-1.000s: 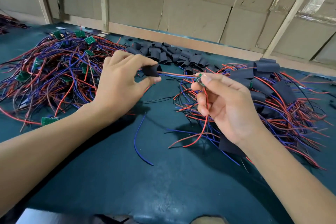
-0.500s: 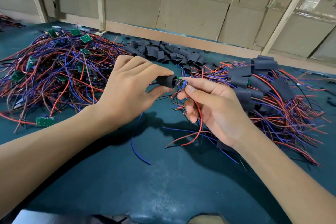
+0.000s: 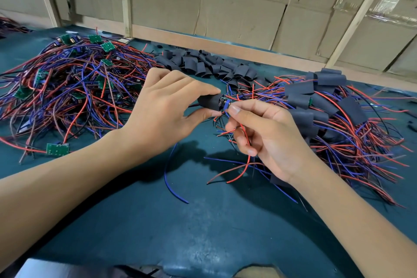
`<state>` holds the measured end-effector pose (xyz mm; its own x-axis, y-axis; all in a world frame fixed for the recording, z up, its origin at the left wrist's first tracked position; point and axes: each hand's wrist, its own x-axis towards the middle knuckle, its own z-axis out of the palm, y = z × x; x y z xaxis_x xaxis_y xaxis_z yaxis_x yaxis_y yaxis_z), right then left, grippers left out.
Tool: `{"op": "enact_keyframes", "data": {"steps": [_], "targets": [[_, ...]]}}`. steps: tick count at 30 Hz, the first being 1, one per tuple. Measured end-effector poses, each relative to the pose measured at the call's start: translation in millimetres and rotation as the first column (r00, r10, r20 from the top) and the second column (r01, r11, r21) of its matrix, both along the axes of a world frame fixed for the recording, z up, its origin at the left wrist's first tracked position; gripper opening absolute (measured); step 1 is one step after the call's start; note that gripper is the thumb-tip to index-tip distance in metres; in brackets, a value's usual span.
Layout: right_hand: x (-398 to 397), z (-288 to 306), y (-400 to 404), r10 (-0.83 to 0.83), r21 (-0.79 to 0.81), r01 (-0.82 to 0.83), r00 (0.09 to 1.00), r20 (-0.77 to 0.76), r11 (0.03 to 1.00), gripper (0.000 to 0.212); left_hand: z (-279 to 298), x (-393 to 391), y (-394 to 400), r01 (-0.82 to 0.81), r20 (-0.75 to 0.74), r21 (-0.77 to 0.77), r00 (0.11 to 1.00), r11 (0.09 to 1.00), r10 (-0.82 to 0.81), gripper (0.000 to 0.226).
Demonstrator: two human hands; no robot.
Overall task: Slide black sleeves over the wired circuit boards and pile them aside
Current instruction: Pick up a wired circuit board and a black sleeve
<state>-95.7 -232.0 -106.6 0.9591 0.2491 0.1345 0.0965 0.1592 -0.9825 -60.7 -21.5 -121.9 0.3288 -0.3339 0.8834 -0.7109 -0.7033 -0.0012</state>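
My left hand (image 3: 168, 110) pinches a black sleeve (image 3: 208, 101) between thumb and forefinger above the table's middle. My right hand (image 3: 264, 130) pinches the end of a small wired circuit board (image 3: 226, 104), whose tip sticks out of the sleeve's right end. Red and blue wires (image 3: 246, 142) of this board run down through my right palm. At the far middle lie loose black sleeves (image 3: 203, 63). A heap of bare green boards with wires (image 3: 67, 88) is on the left. On the right sits a pile of sleeved boards (image 3: 327, 106).
The work surface is a dark green mat (image 3: 180, 221). One loose blue wire (image 3: 171, 178) lies on it below my hands. A wall of cardboard panels with wooden battens (image 3: 237, 13) closes off the back. A grey edge (image 3: 45, 271) shows at the bottom left.
My left hand has slid the sleeve rightwards along the wires and onto the board held by my right hand. The hands, first apart, now meet.
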Motion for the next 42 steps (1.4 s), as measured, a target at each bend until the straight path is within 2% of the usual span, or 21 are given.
{"op": "enact_keyframes", "data": {"steps": [10,14,17,22,29,38,42], "targets": [[-1.6,-0.6,1.2,0.004,-0.032,-0.003,0.999,0.036,0.999,0.013,4.5,-4.8,-0.9,0.046,0.007,0.045,0.999,0.998,-0.047,0.027],[-3.3,-0.6,3.2,-0.016,-0.091,0.02,0.999,0.042,0.996,0.029,5.6,-3.4,1.3,0.166,-0.077,0.055,0.984,0.985,-0.161,0.021],[-4.1,-0.3,5.0,-0.033,-0.089,0.035,0.999,0.022,0.995,0.025,7.4,-3.0,1.8,0.22,-0.09,0.096,0.973,0.971,-0.212,0.02],[-5.5,0.6,8.3,-0.069,-0.112,0.064,0.997,-0.041,0.992,0.028,8.9,-0.7,3.6,0.237,-0.072,0.11,0.97,0.965,-0.23,0.021],[-7.0,-0.2,9.1,-0.094,-0.177,0.087,0.995,-0.031,0.98,0.036,11.1,0.3,6.1,0.245,-0.08,0.141,0.969,0.959,-0.235,0.023],[-8.5,2.3,9.2,-0.096,-0.19,0.094,0.995,-0.001,0.977,0.035,23.0,-7.4,6.7,0.226,0.008,0.278,0.971,0.933,-0.238,0.025],[-7.9,-0.8,9.3,-0.092,-0.233,0.094,0.996,0.018,0.968,0.022,21.8,-11.4,0.9,0.256,-0.011,0.356,0.963,0.899,-0.27,0.027]]}}
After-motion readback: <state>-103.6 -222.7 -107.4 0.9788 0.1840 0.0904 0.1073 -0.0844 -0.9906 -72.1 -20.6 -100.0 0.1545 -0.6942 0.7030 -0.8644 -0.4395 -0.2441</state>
